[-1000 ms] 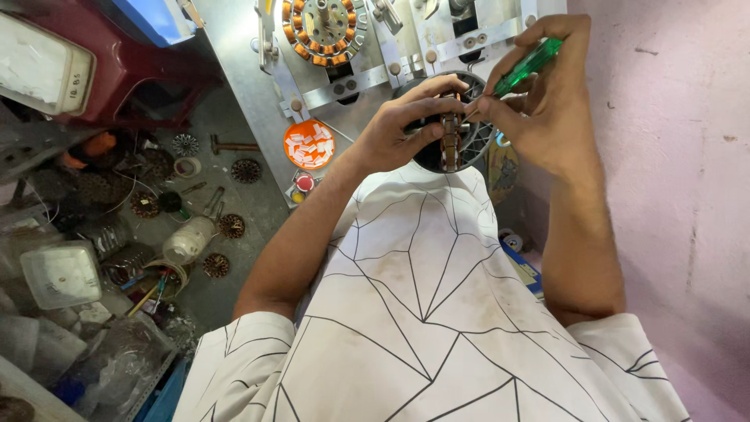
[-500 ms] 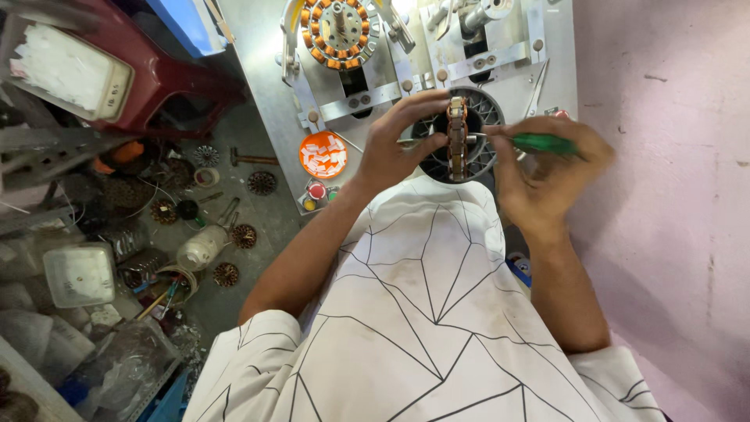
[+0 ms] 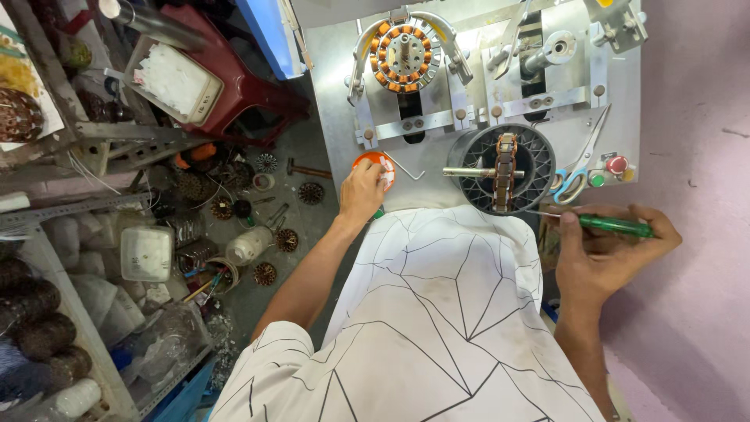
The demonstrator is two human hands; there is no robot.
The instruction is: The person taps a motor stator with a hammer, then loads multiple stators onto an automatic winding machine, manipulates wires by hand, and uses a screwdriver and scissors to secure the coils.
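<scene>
Green tool: a screwdriver with a green handle (image 3: pixel 617 226) is lying across the right hand (image 3: pixel 605 254), whose fingers are curling closed around it; its thin metal tip is pointing left toward the black ring.
Left hand: the left hand (image 3: pixel 361 191) is resting with loosely bent fingers on an orange round lid (image 3: pixel 373 167) at the near edge of the counter, gripping nothing that I can make out.
Counter: a grey metal counter (image 3: pixel 332 94) is carrying the machine parts above the person's white, line-patterned shirt (image 3: pixel 437 312).
Black ring: a black slotted ring (image 3: pixel 504 168) is sitting upright just beyond the shirt, with a copper-wound piece standing in its middle and a steel rod poking out to the left.
Orange coil wheel: a round part with orange-wrapped coils (image 3: pixel 405 53) is sitting clamped farther back on the counter, left of centre.
Scissors: blue-handled scissors (image 3: pixel 576 168) are lying just right of the black ring, beside a red button (image 3: pixel 617 165) and a smaller green one.
Packages: a white rectangular tray (image 3: pixel 173 82) is sitting on a dark red stool at upper left; a white square tub (image 3: pixel 145 252) is resting on the floor at left, among small round coil parts.
</scene>
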